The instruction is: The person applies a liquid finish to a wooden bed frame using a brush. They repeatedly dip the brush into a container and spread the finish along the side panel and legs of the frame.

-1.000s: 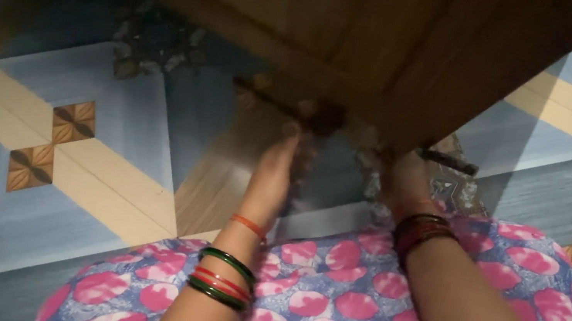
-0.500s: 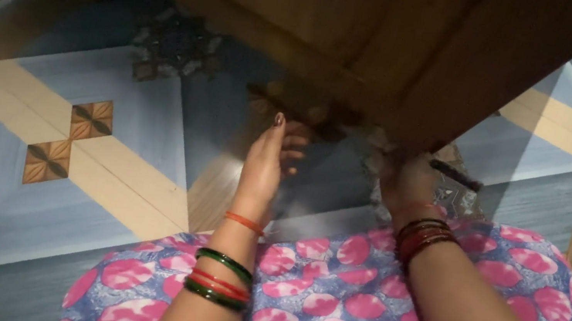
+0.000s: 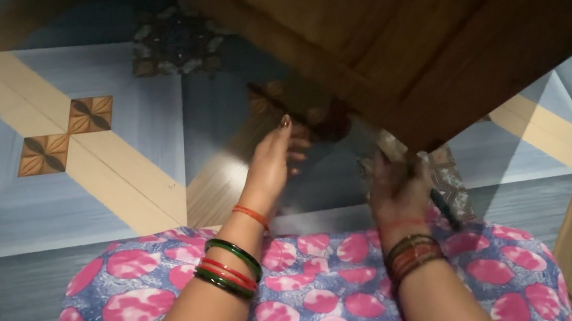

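Reaching forward under the dark wooden board that fills the top of the view, the person's 2 hands sit just below its lower corner. The left hand stands edge-up, fingers straight and held close together, with nothing in its grasp; its fingertips are just short of the board's underside (whether they touch it cannot be told). The right hand is curled around something thin and dark, a stick-like object poking out toward the right, though the grip itself is blurred and its exact closure cannot be told. Both wrists carry bangles: green and red on the left, dark red on the right. A pink-spotted blue garment covers the lap below, over a floor patterned in blue, cream and brown.
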